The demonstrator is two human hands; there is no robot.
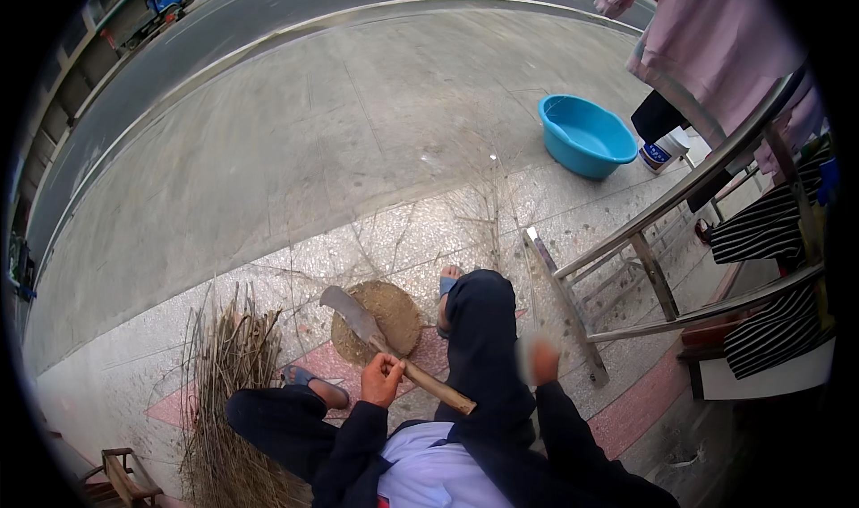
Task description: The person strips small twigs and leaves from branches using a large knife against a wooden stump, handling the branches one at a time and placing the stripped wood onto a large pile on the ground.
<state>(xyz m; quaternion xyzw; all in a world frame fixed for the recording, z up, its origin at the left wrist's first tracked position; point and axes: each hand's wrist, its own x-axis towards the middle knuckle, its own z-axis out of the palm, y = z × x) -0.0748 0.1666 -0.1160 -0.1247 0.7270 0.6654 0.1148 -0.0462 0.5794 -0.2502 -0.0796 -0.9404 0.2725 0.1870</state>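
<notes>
My left hand [381, 379] is closed around the upper part of the wooden handle of a billhook [356, 316]. Its curved, broad blade lies over a round chopping block [396, 313], and the handle's butt end reaches across to my right thigh. My right hand [542, 360] is beside my right knee, blurred, and whether it holds something cannot be told. A long bundle of thin dry sticks [231, 374] lies on the tiles at the left, beside my bent left leg.
A steel frame [654, 276] with hanging clothes [711, 51] stands at the right. Beyond are a blue plastic basin [587, 139] and a white bucket [664, 151]. Loose twigs [493, 223] litter the tiles ahead. A small wooden stool [124, 478] stands at lower left.
</notes>
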